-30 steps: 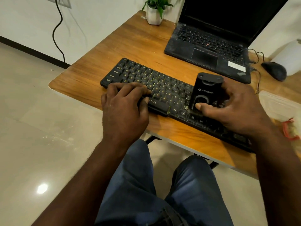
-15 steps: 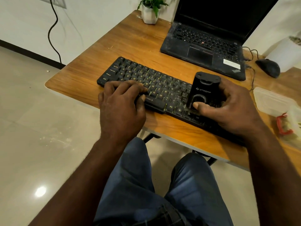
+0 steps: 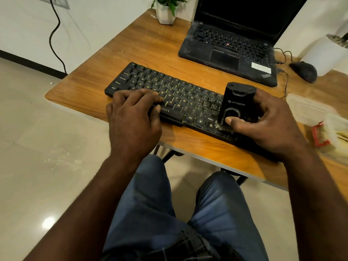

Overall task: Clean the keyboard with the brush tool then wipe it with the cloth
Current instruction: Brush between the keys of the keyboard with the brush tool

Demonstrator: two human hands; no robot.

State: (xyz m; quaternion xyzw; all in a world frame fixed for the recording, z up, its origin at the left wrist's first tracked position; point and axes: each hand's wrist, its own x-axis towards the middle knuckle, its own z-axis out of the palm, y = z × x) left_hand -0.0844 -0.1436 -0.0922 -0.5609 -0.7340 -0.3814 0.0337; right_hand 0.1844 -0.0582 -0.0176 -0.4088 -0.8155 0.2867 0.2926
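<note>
Right fingers [image 3: 262, 101] around brush tool [image 3: 235, 103]

The black rectangular plastic keyboard [image 3: 178, 95] looks matt and dusty; the brown table [image 3: 150, 53] is smooth grained wood. The boxy black plastic brush tool [image 3: 237, 103] has a slight gloss.

- Left hand [image 3: 133, 117] is palm-down on the left half of the keyboard [image 3: 178, 95], fingers bent onto the keys, thumb at its front edge.
- Right hand [image 3: 271, 121], at the keyboard's right end, grips the brush tool [image 3: 237, 104], thumb pressed on its near face.
- Both bare forearms reach forward to the keyboard.
</note>
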